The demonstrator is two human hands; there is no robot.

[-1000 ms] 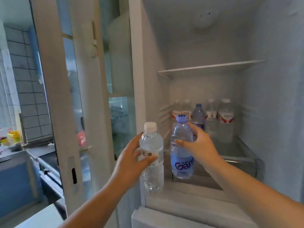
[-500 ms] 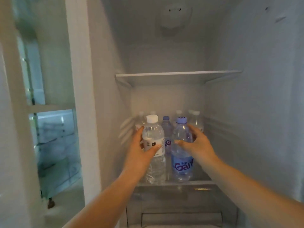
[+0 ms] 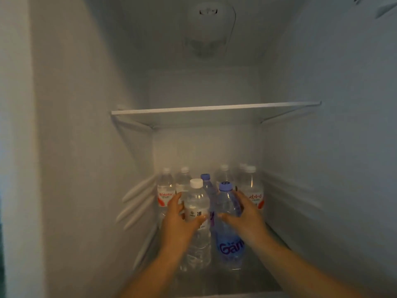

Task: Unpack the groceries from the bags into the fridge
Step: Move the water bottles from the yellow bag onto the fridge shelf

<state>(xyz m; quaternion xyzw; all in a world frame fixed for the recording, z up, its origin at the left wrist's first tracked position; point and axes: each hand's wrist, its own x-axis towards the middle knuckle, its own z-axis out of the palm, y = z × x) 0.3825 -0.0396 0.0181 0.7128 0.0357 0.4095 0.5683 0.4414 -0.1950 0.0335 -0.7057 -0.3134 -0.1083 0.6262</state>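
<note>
Both my hands reach into the open fridge. My left hand (image 3: pixel 178 224) grips a clear water bottle with a white cap (image 3: pixel 197 231), upright on the lower shelf (image 3: pixel 255 274). Beside it, my right hand (image 3: pixel 247 218) holds a blue-capped bottle with a blue label (image 3: pixel 227 246), also upright. The two bottles stand side by side, almost touching. Behind them stands a row of several water bottles with red-and-white labels (image 3: pixel 165 190), plus another blue-capped bottle (image 3: pixel 207 186) partly hidden.
A glass upper shelf (image 3: pixel 214 109) spans the fridge above the bottles and carries nothing. A light fitting (image 3: pixel 207 29) sits in the ceiling. White fridge walls close in at left and right, with ribbed shelf rails (image 3: pixel 137 203) on the left wall.
The view has moved in close to the fridge; the door and kitchen have left the frame. Both hands carried their bottles deeper in, onto the lower shelf in front of the back row.
</note>
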